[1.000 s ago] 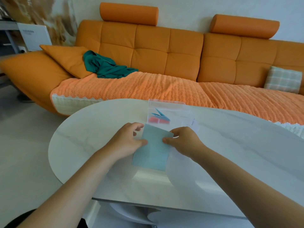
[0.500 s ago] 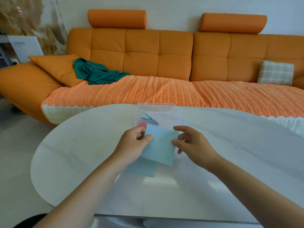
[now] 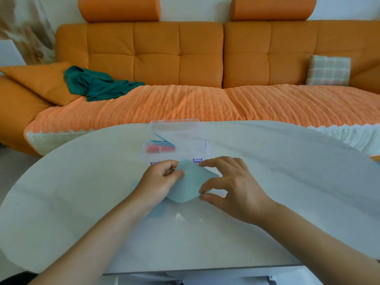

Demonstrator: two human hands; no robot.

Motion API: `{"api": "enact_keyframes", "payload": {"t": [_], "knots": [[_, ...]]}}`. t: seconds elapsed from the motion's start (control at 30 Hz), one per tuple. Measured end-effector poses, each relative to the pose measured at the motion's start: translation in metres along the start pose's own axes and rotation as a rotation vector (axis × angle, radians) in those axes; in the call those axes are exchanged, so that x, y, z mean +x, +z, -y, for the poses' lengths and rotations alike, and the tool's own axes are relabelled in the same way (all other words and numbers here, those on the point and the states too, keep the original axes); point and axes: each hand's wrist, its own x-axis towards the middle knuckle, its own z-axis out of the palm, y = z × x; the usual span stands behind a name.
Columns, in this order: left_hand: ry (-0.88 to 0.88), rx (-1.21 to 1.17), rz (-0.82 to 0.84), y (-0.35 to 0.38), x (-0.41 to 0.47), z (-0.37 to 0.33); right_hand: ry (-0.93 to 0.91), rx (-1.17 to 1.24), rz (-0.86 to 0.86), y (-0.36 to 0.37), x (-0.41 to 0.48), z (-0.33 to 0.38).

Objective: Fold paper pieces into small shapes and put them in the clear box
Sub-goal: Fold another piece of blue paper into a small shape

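Pale blue paper is held low over the white table, between the two hands and just in front of the clear box. Its left edge is pinched by the left hand, with the thumb laid on top and the other fingers curled behind. Its near right corner is pinched between the thumb and a fingertip of the right hand; the remaining fingers of that hand are spread and bent, and the index fingertip is set by the paper's far corner. Whether the sheet touches the table cannot be told, since it is blurred. The box is set on the table beyond the hands, and in its left part a blue folded shape is seen with a red folded shape just in front of it. An orange sofa is seen behind the table, with a green cloth on its left side and a checked cushion at its right
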Motion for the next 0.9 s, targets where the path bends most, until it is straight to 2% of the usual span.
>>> {"api": "enact_keyframes", "payload": {"t": [0.1,0.23,0.37,0.53,0.7,0.9], "knots": [[0.027,0.071,0.014,0.001,-0.003,-0.002,0.113,0.077,-0.063,0.005,-0.002,0.0],[0.008,0.112,0.112,-0.002,-0.008,-0.009,0.363,0.327,-0.079,-0.004,-0.001,0.006],[-0.016,0.028,0.207,0.002,-0.017,-0.017,0.552,0.505,-0.055,-0.009,0.003,0.008],[0.121,0.111,0.151,0.007,-0.017,-0.01,0.611,0.55,-0.071,-0.006,0.005,0.013],[0.123,0.141,0.064,0.009,-0.017,-0.005,0.667,0.697,-0.058,-0.006,0.007,0.017],[0.136,0.169,0.058,0.011,-0.013,0.002,0.752,0.721,-0.026,-0.005,0.011,0.017]]}}
